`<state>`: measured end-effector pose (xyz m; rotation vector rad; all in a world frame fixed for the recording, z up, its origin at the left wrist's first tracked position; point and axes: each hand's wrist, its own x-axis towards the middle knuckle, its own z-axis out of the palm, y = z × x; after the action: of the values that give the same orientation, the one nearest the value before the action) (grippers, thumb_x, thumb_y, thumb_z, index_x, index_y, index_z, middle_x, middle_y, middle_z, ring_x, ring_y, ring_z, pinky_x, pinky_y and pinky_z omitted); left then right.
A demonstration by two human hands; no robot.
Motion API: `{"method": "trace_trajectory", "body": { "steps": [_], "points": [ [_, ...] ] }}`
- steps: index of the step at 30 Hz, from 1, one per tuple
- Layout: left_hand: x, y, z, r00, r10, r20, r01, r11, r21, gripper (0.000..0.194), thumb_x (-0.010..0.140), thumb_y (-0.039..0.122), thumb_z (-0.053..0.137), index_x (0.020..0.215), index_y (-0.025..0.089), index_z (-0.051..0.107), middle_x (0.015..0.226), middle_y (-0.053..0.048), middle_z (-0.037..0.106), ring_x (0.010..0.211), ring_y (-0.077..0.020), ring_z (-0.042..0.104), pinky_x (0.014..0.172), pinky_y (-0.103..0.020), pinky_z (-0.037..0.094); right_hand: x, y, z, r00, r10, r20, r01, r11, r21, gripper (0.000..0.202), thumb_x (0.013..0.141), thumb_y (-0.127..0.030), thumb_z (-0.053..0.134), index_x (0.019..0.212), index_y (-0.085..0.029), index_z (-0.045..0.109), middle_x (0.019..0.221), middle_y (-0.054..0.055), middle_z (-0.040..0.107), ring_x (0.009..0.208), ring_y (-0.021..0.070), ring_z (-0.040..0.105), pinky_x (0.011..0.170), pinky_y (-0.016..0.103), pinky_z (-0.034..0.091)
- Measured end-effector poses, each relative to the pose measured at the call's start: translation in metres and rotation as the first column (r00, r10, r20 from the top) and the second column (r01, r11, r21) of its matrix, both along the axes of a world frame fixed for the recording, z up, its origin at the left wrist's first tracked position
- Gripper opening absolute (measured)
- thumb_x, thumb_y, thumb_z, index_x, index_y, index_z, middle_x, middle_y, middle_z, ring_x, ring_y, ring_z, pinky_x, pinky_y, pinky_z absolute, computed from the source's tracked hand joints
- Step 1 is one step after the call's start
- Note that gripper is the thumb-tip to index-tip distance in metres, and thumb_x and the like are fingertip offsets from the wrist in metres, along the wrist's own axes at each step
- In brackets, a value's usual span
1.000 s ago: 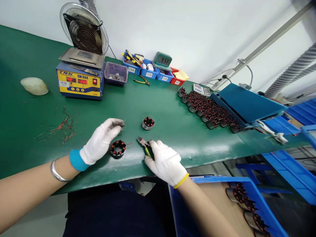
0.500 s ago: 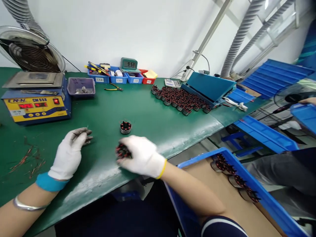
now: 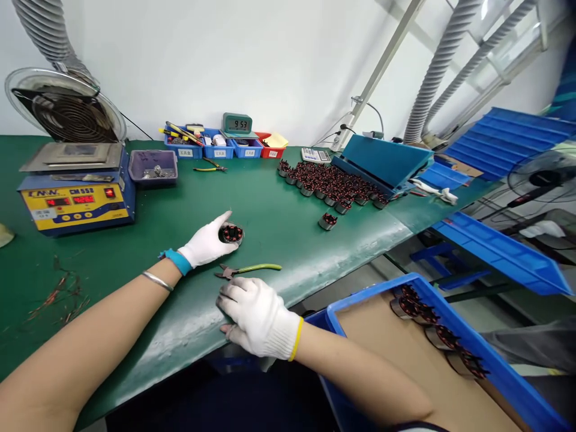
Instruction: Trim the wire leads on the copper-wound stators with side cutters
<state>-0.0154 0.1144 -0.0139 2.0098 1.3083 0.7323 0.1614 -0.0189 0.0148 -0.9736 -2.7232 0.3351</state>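
My left hand (image 3: 204, 241), in a white glove, curves around a copper-wound motor stator (image 3: 233, 234) standing on the green bench. Its thumb is at the far side and its fingers are at the near side. My gloved right hand (image 3: 256, 315) rests palm down near the bench edge, fingers stretched and the thumb apart. Just beyond its fingertips lie side cutters (image 3: 252, 268) with green handles, the jaws pointing left. Farther right a single stator (image 3: 327, 221) stands in front of a dense group of stators (image 3: 333, 183).
On the left are a yellow-and-blue solder pot (image 3: 78, 201), a purple tray (image 3: 153, 168) and wire scraps (image 3: 58, 294). Labelled tool boxes (image 3: 219, 150) and a clock (image 3: 237, 123) line the wall. A blue crate (image 3: 335, 312) with several stators stands at lower right.
My left hand has moved right onto the stator. My right hand has let go of its stator; one now stands by the group. The side cutters now show beside my right hand.
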Motion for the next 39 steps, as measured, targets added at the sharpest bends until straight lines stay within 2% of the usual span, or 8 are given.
{"method": "trace_trajectory", "body": {
  "steps": [6,9,12,17,24,29,35,39],
  "points": [
    [-0.017,-0.051,0.007,0.97,0.204,-0.129,-0.191,0.976,0.109,0.096,0.062,0.053,0.069,0.142,0.014,0.034,0.107,-0.01,0.064,0.099,-0.0277,0.062,0.09,-0.038,0.048,0.019,0.015,-0.01,0.956,-0.282,0.083,0.285,0.958,-0.022,0.053,0.08,-0.05,0.058,0.122,-0.017,0.053,0.129,0.012,0.053,0.116,0.0302,0.044,0.094,0.043,0.04],
    [-0.027,-0.09,0.012,0.949,0.212,-0.232,-0.203,0.977,0.063,0.102,0.059,0.058,0.071,0.143,0.015,0.033,0.11,-0.011,0.063,0.098,-0.0289,0.062,0.085,-0.037,0.049,0.023,0.025,-0.006,0.934,-0.356,0.028,0.355,0.934,0.041,0.07,0.072,-0.057,0.065,0.125,-0.013,0.051,0.134,0.018,0.046,0.123,0.034,0.038,0.103,0.047,0.032],
    [-0.03,-0.11,0.015,0.948,0.191,-0.255,-0.196,0.981,0.006,0.111,0.054,0.063,0.072,0.144,0.015,0.03,0.118,-0.014,0.059,0.102,-0.0311,0.061,0.084,-0.038,0.05,0.006,0.023,-0.003,0.926,-0.378,0.002,0.378,0.925,-0.046,0.073,0.066,-0.065,0.067,0.118,-0.015,0.054,0.121,0.015,0.054,0.107,0.0308,0.051,0.092,0.042,0.04],
    [-0.031,-0.111,0.013,0.978,0.146,-0.146,-0.156,0.986,-0.06,0.093,0.067,0.057,0.064,0.144,0.018,0.03,0.115,-0.01,0.062,0.099,-0.0263,0.062,0.085,-0.035,0.049,-0.023,0.02,0.003,0.938,-0.345,0.041,0.339,0.884,-0.322,0.026,0.091,-0.042,0.043,0.085,-0.021,0.058,0.084,0.001,0.06,0.074,0.0157,0.055,0.064,0.026,0.036],
    [-0.024,-0.106,0.016,0.979,0.136,-0.15,-0.15,0.985,-0.085,0.092,0.065,0.052,0.067,0.144,0.02,0.033,0.117,-0.009,0.063,0.1,-0.0278,0.063,0.083,-0.035,0.05,-0.003,0.045,0.013,0.916,-0.337,0.219,0.4,0.818,-0.413,0.03,0.091,-0.041,0.045,0.073,-0.02,0.056,0.069,-0.002,0.057,0.062,0.0117,0.048,0.056,0.025,0.024],
    [-0.026,-0.105,0.013,0.982,0.123,-0.142,-0.135,0.987,-0.082,0.097,0.064,0.057,0.067,0.146,0.019,0.029,0.123,-0.01,0.061,0.104,-0.0295,0.062,0.084,-0.036,0.049,-0.003,0.051,0.014,0.882,-0.4,0.25,0.462,0.839,-0.286,0.026,0.09,-0.038,0.045,0.083,-0.02,0.061,0.083,0.003,0.062,0.074,0.0161,0.054,0.062,0.027,0.029],
    [-0.025,-0.107,0.015,0.984,0.082,-0.155,-0.103,0.986,-0.128,0.102,0.064,0.052,0.068,0.149,0.021,0.02,0.108,-0.007,0.067,0.093,-0.0273,0.065,0.078,-0.033,0.049,-0.014,0.059,0.013,0.917,-0.393,0.065,0.347,0.706,-0.618,0.026,0.089,-0.041,0.047,0.098,-0.021,0.062,0.087,0.001,0.065,0.077,0.0153,0.056,0.071,0.027,0.039],
    [-0.023,-0.109,0.018,0.992,0.04,-0.118,-0.057,0.988,-0.146,0.103,0.065,0.049,0.067,0.15,0.021,0.015,0.099,-0.003,0.068,0.09,-0.0248,0.065,0.075,-0.031,0.048,-0.011,0.056,0.014,0.855,-0.475,0.208,0.514,0.723,-0.461,0.019,0.084,-0.037,0.053,0.085,-0.021,0.063,0.087,0.001,0.066,0.078,0.0175,0.056,0.072,0.03,0.038]
  ]
}}
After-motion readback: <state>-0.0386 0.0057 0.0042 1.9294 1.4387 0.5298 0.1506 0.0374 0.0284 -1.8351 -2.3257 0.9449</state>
